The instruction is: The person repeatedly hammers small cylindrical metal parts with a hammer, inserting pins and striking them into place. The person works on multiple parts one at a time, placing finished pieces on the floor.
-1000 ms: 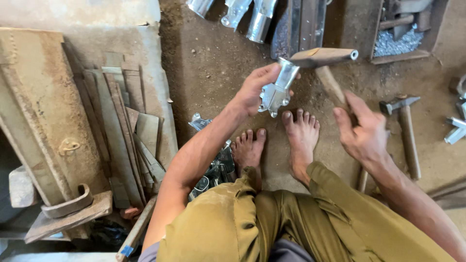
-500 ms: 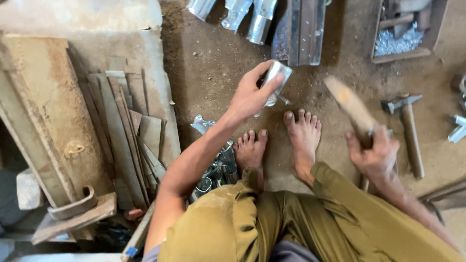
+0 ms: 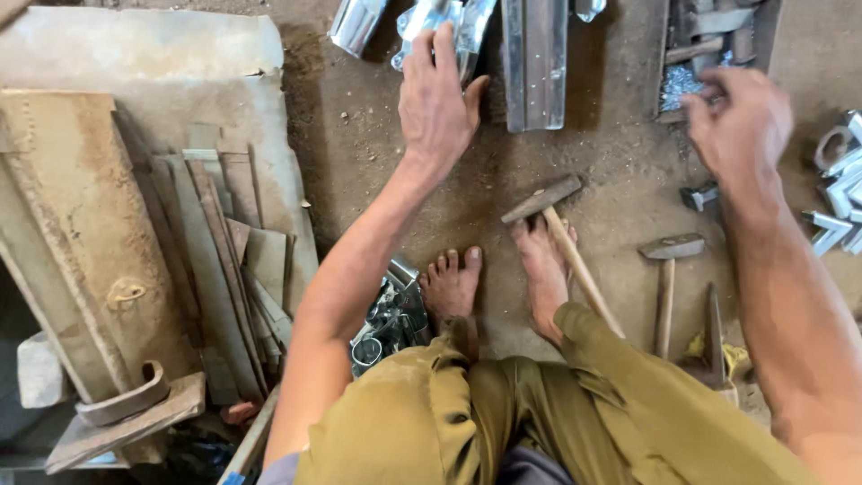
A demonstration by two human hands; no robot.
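Dirt floor point(image 3: 377, 153), wooden tray point(image 3: 669, 54) of metal bits point(image 3: 678, 85), right hand point(image 3: 741, 126) above

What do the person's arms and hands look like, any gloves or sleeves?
Both arms are bare to above the elbow, with no sleeves showing. The left hand and right hand wear no gloves; no rings, watch or bands show. The right hand is motion-blurred.

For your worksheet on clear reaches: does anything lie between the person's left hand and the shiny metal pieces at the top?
Nothing visible does. The left hand is already over the shiny metal pieces, its fingertips overlapping one. The hammer lies lower down, by the feet.
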